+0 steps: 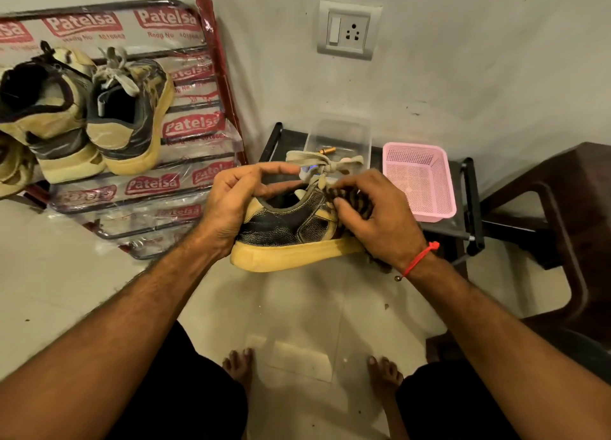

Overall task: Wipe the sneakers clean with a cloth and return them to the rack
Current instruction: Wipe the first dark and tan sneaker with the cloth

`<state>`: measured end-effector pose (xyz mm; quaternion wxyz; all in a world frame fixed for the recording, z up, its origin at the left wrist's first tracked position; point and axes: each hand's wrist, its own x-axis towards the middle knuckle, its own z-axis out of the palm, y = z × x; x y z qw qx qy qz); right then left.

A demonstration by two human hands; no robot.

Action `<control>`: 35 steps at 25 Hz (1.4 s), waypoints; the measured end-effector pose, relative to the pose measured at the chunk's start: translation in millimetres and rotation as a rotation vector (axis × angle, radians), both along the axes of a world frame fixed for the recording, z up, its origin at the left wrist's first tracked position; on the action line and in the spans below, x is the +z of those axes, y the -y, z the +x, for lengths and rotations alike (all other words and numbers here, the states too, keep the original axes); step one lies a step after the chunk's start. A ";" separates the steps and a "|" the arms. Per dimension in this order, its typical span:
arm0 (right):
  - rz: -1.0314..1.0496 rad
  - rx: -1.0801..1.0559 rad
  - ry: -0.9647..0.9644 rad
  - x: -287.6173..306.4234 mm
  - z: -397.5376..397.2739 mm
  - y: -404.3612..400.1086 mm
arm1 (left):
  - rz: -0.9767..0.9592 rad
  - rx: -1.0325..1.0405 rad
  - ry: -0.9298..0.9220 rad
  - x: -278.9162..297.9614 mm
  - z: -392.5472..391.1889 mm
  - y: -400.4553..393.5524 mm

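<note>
Yellow-soled sneaker point(291, 231) sits in the left hand point(228, 204), fingers curled around its heel; the right hand point(380, 221) presses a dark cloth point(344, 196) on it; 2 sneakers point(99, 115) sit on the rack point(211, 75) far left.

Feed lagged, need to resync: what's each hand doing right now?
Left hand: grips the heel of the sneaker.
Right hand: holds the dark cloth against the sneaker's side.

1. A sneaker point(291, 228) is held mid-scene above the floor point(66, 274), the left hand point(231, 204) at its heel, the right hand point(380, 218) pressing a cloth point(344, 194) against its far end.
2. The rack point(198, 108) stands far left, two sneakers point(99, 115) on it.
3. A basket point(420, 178) sits just right of a clear box point(337, 135), beyond the hands.
</note>
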<state>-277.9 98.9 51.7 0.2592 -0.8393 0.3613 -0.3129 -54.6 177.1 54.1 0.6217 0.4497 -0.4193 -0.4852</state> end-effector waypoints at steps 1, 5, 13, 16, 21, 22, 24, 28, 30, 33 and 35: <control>0.015 0.092 -0.016 2.8 0.7 -1.8 | -0.003 -0.025 0.010 -1.3 1.0 -0.1; 0.039 0.327 -0.348 16.4 -8.3 7.6 | -0.004 -0.110 0.058 -5.2 0.0 -4.6; 0.096 0.333 -0.428 12.7 -13.0 5.9 | -0.211 0.041 0.815 -12.1 -1.3 3.5; 0.079 0.233 -0.362 14.7 -14.8 7.3 | -0.251 0.135 1.044 -5.2 0.1 -3.9; 0.078 0.089 -0.281 21.8 -20.3 14.7 | 0.137 0.181 1.207 -5.3 -36.9 -30.8; 0.082 0.073 -0.284 20.5 -20.1 15.6 | 0.181 0.212 1.248 -6.5 -42.9 -32.5; 0.097 0.045 -0.281 17.6 -19.5 17.0 | 0.189 0.275 1.359 -7.6 -45.5 -31.9; 0.130 0.038 -0.264 18.7 -19.9 17.5 | 0.078 0.298 1.455 -8.5 -38.9 -23.8; 0.132 0.042 -0.263 20.4 -19.9 16.2 | 0.036 0.221 1.532 -10.4 -38.3 -20.3; 0.119 0.049 -0.295 20.6 -18.5 14.4 | -0.008 0.156 1.695 -15.0 -38.3 -14.0; 0.115 0.050 -0.312 21.1 -17.8 14.4 | -0.097 0.132 1.735 -18.2 -35.7 -9.7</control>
